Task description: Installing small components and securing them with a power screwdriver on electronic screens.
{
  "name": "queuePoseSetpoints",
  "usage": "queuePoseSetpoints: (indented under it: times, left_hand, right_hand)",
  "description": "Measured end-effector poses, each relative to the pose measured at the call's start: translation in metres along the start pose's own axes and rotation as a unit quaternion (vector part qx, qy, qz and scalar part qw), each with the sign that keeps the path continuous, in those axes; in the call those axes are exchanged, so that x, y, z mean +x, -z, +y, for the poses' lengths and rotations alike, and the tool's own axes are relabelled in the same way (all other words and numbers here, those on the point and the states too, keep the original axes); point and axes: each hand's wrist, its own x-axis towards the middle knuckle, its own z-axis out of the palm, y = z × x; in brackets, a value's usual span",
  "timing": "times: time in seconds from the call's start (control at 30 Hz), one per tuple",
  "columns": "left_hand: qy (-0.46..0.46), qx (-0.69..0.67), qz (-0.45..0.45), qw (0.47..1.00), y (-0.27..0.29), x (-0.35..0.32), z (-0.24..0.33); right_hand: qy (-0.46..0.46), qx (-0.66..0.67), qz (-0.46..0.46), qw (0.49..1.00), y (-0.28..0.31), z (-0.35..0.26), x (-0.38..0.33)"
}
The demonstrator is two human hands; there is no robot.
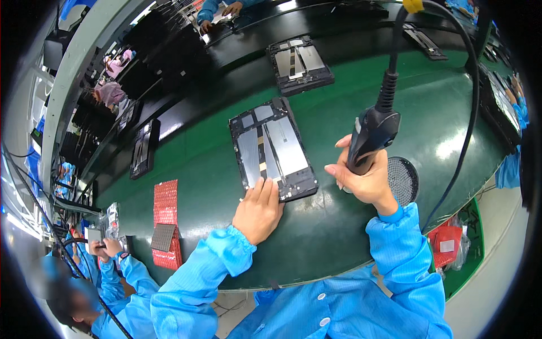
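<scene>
An opened tablet (274, 150) lies on the green bench, its silver battery panels and dark circuit parts exposed. My left hand (259, 212) rests on its near edge, fingers stretched flat and close together, holding nothing. To the right of the tablet, my right hand (364, 178) is wrapped round a black corded electric screwdriver (375, 130), raised above the bench. Its cable (393, 51) runs up from its top end. The tip of the screwdriver is hidden by my fingers. Beside my right wrist stands a round black dish (410, 183) with a grey, grainy-looking inside.
Another opened tablet (299, 64) lies farther back, with more at the left (145, 148) and far right (426, 42). Red bubble wrap (166, 198) bears a dark grey pad (163, 237). A green bin (468, 254) stands low right. A co-worker's hands (107, 248) are at the left.
</scene>
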Motion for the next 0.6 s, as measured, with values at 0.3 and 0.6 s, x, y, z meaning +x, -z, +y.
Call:
queuePoseSetpoints:
  times: [0.3, 0.6]
  left_hand:
    - [0.1, -0.024, -0.051, 0.993, 0.014, 0.033, -0.035]
    - [0.173, 0.014, -0.076, 0.982, -0.019, 0.086, -0.16]
  right_hand:
    - [0.001, 0.001, 0.0, 1.0, -0.002, 0.007, 0.006]
    - [-0.014, -0.002, -0.01, 1.0, -0.008, 0.012, 0.007]
